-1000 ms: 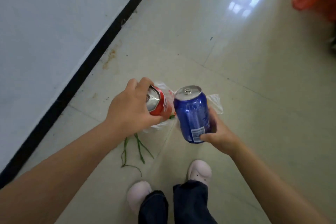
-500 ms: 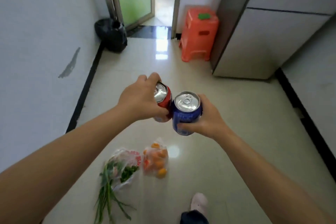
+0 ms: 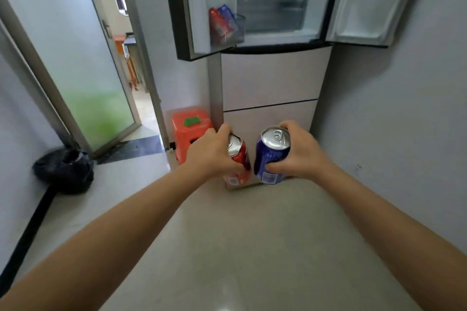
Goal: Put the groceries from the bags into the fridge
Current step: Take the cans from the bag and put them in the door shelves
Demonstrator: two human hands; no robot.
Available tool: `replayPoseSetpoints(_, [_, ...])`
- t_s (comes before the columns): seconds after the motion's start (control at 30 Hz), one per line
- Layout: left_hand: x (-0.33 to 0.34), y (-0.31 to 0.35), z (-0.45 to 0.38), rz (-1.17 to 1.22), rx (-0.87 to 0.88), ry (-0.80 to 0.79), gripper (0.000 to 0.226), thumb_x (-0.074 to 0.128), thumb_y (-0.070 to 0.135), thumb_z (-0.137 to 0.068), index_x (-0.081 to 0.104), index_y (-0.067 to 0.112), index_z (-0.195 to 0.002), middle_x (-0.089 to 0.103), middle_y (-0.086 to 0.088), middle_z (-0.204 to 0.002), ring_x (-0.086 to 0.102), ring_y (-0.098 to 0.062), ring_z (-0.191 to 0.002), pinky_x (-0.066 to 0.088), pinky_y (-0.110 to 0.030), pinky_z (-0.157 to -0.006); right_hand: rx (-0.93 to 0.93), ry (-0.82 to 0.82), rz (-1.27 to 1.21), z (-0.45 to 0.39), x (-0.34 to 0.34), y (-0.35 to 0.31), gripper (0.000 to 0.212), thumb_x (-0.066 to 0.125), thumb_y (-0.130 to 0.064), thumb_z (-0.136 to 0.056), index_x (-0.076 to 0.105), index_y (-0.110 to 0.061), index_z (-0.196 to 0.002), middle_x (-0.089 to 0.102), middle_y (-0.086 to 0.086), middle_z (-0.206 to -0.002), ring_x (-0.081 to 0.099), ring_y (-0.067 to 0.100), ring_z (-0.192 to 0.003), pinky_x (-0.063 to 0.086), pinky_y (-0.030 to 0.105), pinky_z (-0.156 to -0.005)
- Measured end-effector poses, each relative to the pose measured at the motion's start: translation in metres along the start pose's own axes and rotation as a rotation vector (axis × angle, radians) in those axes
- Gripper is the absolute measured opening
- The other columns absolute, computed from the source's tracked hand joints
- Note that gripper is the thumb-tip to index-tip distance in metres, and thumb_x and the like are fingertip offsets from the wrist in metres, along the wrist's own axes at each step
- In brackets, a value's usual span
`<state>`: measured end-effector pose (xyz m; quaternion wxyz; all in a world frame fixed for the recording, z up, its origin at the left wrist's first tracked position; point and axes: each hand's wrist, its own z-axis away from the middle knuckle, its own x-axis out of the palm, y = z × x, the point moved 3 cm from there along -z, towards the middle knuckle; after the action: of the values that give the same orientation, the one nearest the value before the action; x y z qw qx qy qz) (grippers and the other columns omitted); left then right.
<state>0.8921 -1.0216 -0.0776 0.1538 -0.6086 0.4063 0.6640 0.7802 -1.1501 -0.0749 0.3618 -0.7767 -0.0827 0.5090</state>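
Note:
My left hand (image 3: 211,153) grips a red soda can (image 3: 238,156), and my right hand (image 3: 300,153) grips a blue soda can (image 3: 271,156). Both cans are upright, side by side, held out at arm's length in front of the fridge (image 3: 270,78). Both upper fridge doors stand open. The left door's shelf (image 3: 237,33) holds a red can (image 3: 217,23) and a blue can (image 3: 228,16). The fridge's inner shelves look bare. The grocery bags are out of view.
An orange plastic stool (image 3: 188,131) stands left of the fridge. A black bag (image 3: 64,170) lies on the floor by the frosted glass door (image 3: 83,63), which opens onto a doorway. A grey wall (image 3: 394,108) is on the right.
My view has risen from the floor and bags to the open fridge. Both hands still hold their cans, now carried forward and slightly apart.

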Motion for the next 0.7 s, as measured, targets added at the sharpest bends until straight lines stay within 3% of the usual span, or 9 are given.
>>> replayPoseSetpoints(0.13, [-0.023,0.044,-0.084,0.008,-0.003,0.116,0.073,0.075,0.037,-0.068,0.038,0.021,-0.128,0.053,-0.009,-0.119,0.053,-0.025,-0.100,0.047,-0.033,-0.079,-0.081,0.087,-0.009,-0.085,-0.068,0.018,0.069,0.081,-0.010,-0.058,0.044,-0.007,-0.117,0.054,0.004,-0.105,0.053,0.021,-0.098,0.045,0.031,-0.079])
replayPoseSetpoints(0.33, [-0.088,0.076,-0.208,-0.035,0.017,0.456,0.073,0.074,0.037,-0.070,0.038,0.019,-0.130,0.055,-0.010,-0.120,0.056,-0.027,-0.104,0.046,-0.033,-0.081,-0.251,0.264,-0.043,-0.225,-0.138,0.025,0.068,0.082,-0.009,-0.057,0.045,-0.005,-0.114,0.049,0.002,-0.102,0.052,0.021,-0.098,0.044,0.032,-0.083])
replayPoseSetpoints(0.47, [-0.142,0.084,-0.281,-0.016,0.066,0.709,0.074,0.077,0.034,-0.069,0.040,0.016,-0.131,0.055,-0.012,-0.123,0.056,-0.029,-0.108,0.049,-0.035,-0.087,-0.352,0.407,-0.134,-0.320,-0.175,0.013,0.067,0.082,-0.009,-0.058,0.047,-0.005,-0.115,0.055,0.006,-0.106,0.049,0.017,-0.093,0.038,0.024,-0.078])
replayPoseSetpoints(0.6, [-0.202,0.099,-0.339,-0.029,0.123,0.937,0.079,0.079,0.034,-0.069,0.039,0.014,-0.134,0.053,-0.013,-0.126,0.055,-0.029,-0.111,0.048,-0.034,-0.087,-0.491,0.544,-0.231,-0.406,-0.212,-0.008,0.068,0.082,-0.008,-0.058,0.047,-0.004,-0.116,0.057,0.009,-0.111,0.053,0.023,-0.102,0.038,0.021,-0.079])
replayPoseSetpoints(0.7, [-0.243,0.115,-0.377,-0.057,0.154,1.115,0.080,0.079,0.034,-0.069,0.039,0.012,-0.135,0.053,-0.015,-0.125,0.055,-0.030,-0.110,0.047,-0.034,-0.086,-0.627,0.641,-0.298,-0.461,-0.239,-0.025,0.072,0.082,-0.008,-0.058,0.046,-0.003,-0.119,0.058,0.011,-0.116,0.048,0.013,-0.096,0.034,0.008,-0.072])
